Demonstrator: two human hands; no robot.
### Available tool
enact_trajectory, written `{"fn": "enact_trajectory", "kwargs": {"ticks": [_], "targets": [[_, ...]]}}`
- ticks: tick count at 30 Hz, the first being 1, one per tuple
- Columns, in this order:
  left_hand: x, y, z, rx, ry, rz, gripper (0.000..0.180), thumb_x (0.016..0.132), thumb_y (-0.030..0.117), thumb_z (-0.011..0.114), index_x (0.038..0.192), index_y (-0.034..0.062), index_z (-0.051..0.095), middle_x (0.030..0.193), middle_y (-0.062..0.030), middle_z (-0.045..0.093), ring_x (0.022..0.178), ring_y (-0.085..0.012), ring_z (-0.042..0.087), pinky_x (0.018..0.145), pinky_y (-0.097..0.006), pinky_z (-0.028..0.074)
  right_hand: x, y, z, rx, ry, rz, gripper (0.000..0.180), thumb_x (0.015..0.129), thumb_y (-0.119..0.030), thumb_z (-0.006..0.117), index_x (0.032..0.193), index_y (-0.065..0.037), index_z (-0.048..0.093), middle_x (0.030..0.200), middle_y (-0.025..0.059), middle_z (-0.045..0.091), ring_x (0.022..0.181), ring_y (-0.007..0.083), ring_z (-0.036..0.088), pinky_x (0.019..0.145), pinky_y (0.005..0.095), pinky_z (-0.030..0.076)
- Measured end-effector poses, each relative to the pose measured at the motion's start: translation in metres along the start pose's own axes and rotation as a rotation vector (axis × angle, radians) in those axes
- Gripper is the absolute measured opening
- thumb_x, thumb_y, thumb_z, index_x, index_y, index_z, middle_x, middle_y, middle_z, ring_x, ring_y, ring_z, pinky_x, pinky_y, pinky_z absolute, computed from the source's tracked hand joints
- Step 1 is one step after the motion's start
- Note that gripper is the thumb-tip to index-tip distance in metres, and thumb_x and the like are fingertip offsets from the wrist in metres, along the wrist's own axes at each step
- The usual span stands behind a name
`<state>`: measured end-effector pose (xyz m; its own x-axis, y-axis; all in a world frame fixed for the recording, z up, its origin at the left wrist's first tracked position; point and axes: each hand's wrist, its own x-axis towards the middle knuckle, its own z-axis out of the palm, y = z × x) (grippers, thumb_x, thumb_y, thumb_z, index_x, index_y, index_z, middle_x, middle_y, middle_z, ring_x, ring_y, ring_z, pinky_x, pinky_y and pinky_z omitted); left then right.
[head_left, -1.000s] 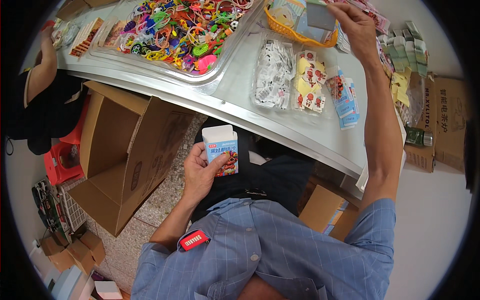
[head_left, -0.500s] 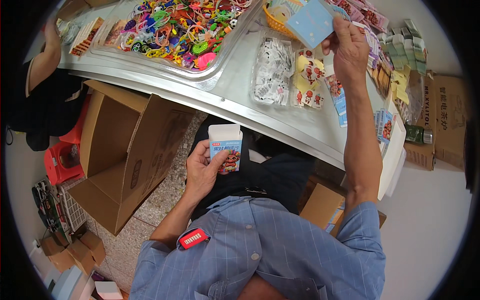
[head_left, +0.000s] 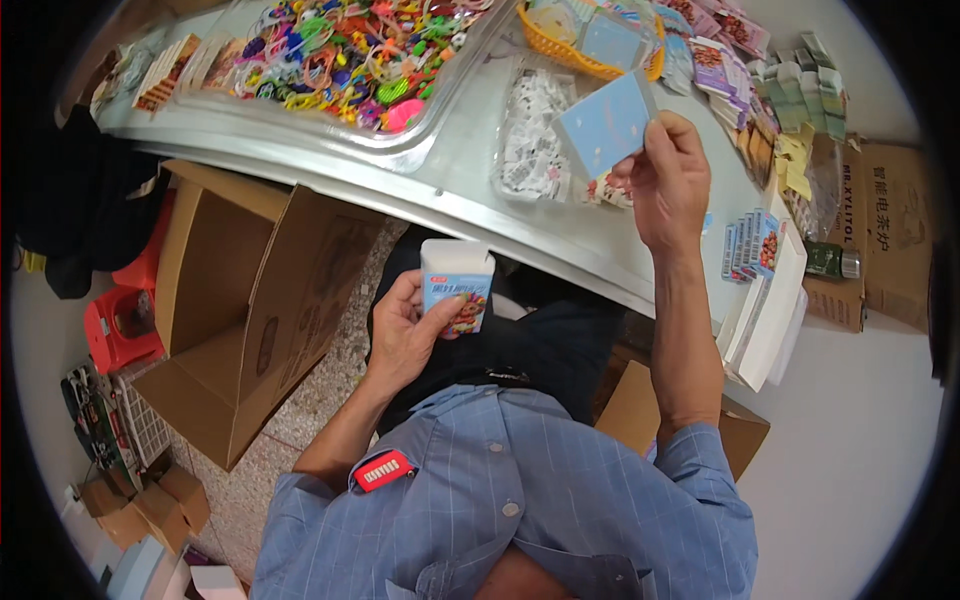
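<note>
My left hand [head_left: 405, 325] is closed round a small blue carton [head_left: 457, 292] with a colourful cartoon figure on its front; its white top flap stands up. Higher up and to the right, my right hand [head_left: 672, 180] pinches a flat light-blue packet [head_left: 608, 124] by its right edge, above the table. Behind that packet lie a clear tray of small white sachets [head_left: 530, 150] and sheets of cartoon stickers, mostly covered now. A yellow basket [head_left: 655, 62] holding more blue packets stands just beyond it.
A clear tub of colourful small toys [head_left: 350, 60] fills the far left of the table. Filled blue cartons [head_left: 752, 245] stand in a row at the right edge. A large open cardboard box [head_left: 235, 290] is on the floor at the left, with red stools [head_left: 125, 325] beside it.
My right hand has drawn the blue packet away from the basket, down and toward me. My left hand keeps the carton in nearly the same place. The person at far left has shifted.
</note>
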<state>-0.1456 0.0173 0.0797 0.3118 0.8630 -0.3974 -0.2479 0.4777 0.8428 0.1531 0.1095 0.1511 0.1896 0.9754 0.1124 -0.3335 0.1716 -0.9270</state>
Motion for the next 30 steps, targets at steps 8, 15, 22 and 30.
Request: {"fn": "enact_trajectory", "kwargs": {"ticks": [8, 15, 22, 30], "targets": [[0.002, 0.001, 0.003, -0.005, -0.121, 0.035, 0.035, 0.096, 0.003, 0.068, 0.128, -0.0046, 0.056, 0.109, -0.0133, 0.072, 0.097, -0.0153, 0.070, 0.083, -0.028, 0.059, -0.065, 0.019, 0.026, -0.271, -0.185, -0.027, 0.021, 0.098, 0.001, 0.059, 0.119, 0.003, 0.055, 0.096, 0.0126, 0.068, 0.077, 0.0174, 0.067, 0.072, 0.0292, 0.056], [-0.001, 0.002, 0.007, 0.032, -0.178, 0.030, 0.037, 0.094, 0.002, 0.069, 0.128, -0.0043, 0.056, 0.109, -0.0137, 0.072, 0.096, -0.0153, 0.070, 0.085, -0.029, 0.059, -0.080, 0.024, 0.016, -0.558, -0.318, 0.141, 0.017, 0.095, -0.001, 0.066, 0.111, 0.000, 0.065, 0.095, 0.0096, 0.070, 0.083, 0.0161, 0.067, 0.073, 0.0275, 0.054], [-0.002, -0.005, 0.005, 0.049, -0.181, 0.066, 0.036, 0.095, 0.001, 0.069, 0.127, -0.0053, 0.056, 0.112, -0.0145, 0.071, 0.099, -0.0161, 0.069, 0.086, -0.030, 0.059, -0.072, 0.003, 0.029, -0.948, -0.576, -0.326, 0.022, 0.086, -0.010, 0.076, 0.106, -0.002, 0.072, 0.102, 0.0134, 0.069, 0.086, 0.0258, 0.067, 0.077, 0.0327, 0.052], [0.000, -0.008, 0.004, 0.046, -0.179, 0.041, 0.037, 0.096, 0.004, 0.068, 0.129, -0.0049, 0.054, 0.113, -0.0130, 0.070, 0.098, -0.0147, 0.069, 0.085, -0.027, 0.057, -0.004, -0.014, -0.037, -1.429, -0.068, -0.273, 0.027, 0.087, -0.019, 0.075, 0.109, -0.004, 0.073, 0.104, 0.0140, 0.070, 0.093, 0.0252, 0.066, 0.079, 0.0367, 0.051]]}}
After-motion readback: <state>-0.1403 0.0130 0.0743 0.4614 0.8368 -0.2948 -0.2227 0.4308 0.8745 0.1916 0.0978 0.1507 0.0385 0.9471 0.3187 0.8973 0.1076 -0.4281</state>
